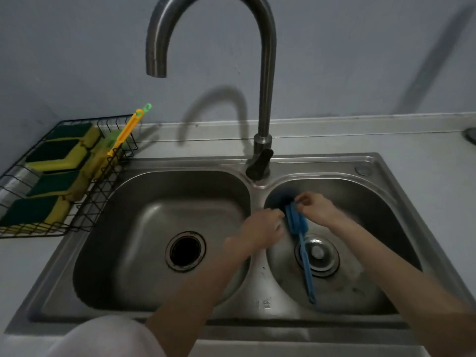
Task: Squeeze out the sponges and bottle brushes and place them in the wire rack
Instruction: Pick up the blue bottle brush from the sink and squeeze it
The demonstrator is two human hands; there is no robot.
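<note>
Nearest the camera, both forearms reach forward over the front rim of the double sink (159,318) toward the right basin.

The blue bottle brush (296,222) is held over the right basin, above its strainer drain (318,253). Its handle trails down toward the viewer, and its foam head points away and up. Working over the basin appears deliberate: expelled water falls straight to the drain rather than onto the desk (425,143).

The left hand (260,225) is closed around the lower part of the foam head, fingers wrapped and pressing. The right hand (316,204) pinches the upper tip of the head between fingertips. This two-point hold suggests wringing or compression along the foam; motion blur prevents confirming which.

The left basin is clear, its open drain (185,249) exposed.

Farther back, the faucet (262,155) stands between the basins; no water flow is visible.

At far left on the desk, the wire rack (85,215) already holds four green-and-yellow sponges (59,153) in a row and a yellow-handled brush (123,135) leaning across its rear corner. The blue brush appears to be the last item outstanding.
</note>
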